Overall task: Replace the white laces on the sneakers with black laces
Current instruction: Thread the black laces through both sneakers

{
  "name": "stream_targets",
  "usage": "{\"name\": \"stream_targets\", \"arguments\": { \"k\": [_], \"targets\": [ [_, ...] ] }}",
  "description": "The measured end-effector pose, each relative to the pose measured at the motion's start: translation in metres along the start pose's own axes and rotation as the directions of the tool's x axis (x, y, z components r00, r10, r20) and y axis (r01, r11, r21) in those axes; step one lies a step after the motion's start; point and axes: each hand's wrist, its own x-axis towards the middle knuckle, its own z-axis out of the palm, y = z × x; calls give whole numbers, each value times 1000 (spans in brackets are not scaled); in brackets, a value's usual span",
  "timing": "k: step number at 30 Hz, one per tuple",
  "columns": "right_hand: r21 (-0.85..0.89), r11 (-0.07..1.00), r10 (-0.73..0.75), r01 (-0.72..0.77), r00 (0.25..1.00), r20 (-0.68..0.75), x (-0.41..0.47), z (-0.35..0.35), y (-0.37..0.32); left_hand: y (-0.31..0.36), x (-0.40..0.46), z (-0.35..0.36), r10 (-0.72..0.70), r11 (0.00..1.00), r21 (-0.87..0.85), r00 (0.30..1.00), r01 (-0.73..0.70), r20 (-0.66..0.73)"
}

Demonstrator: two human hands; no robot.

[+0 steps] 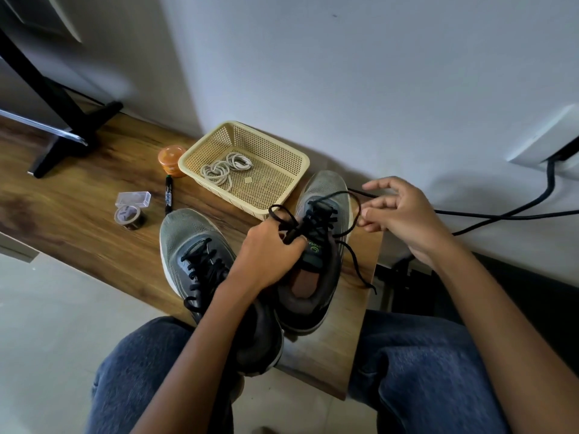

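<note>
You are tying off the black lace [316, 214] on the right sneaker [316, 252], which is sitting on the counter [78, 208] at about 3 o'clock from the left sneaker [200, 264]; that one is already wearing its black lace. The white laces [224, 169] are lying coiled in the basket [300, 161] at 12 o'clock, so the swap itself looks done and the bow is what remains.

Your left hand [269, 252] is pinching a loop of the lace at the top eyelets, fingers curled tight on it. Your right hand [398, 211] is hovering at 3 o'clock of the shoe with fingers spread and loosely bent; the lace is running by its fingertips, but whether they are pinching it I cannot tell.

Next, you are likely needing to bring the free strand round the held loop and pull both sides snug, keeping the left pinch firm.
</note>
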Motion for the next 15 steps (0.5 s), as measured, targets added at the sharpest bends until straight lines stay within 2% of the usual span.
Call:
{"name": "stream_targets", "arguments": {
  "k": [4,6,8,10,12,15],
  "targets": [
    [-109,994,-30,8,978,-205,1,5,-2,-3,1,-10,-13,995,-99,999,17,43],
    [-177,983,-93,49,964,-248,-1,5,-5,-3,0,-12,-15,993,-116,999,19,37],
    [-220,967,-164,130,976,-146,-6,6,-10,-5,2,-14,-8,993,-117,999,12,37],
    [-284,931,-216,230,973,78,-14,13,-13,-6,1,-16,13,994,-106,998,-7,63],
    [-376,872,-228,313,940,254,-17,24,-12,-6,-1,-16,50,996,-75,991,-41,124],
    [-521,753,-264,402,910,320,-16,43,-8,-7,-1,-7,123,990,52,975,-134,184]
  ]
}}
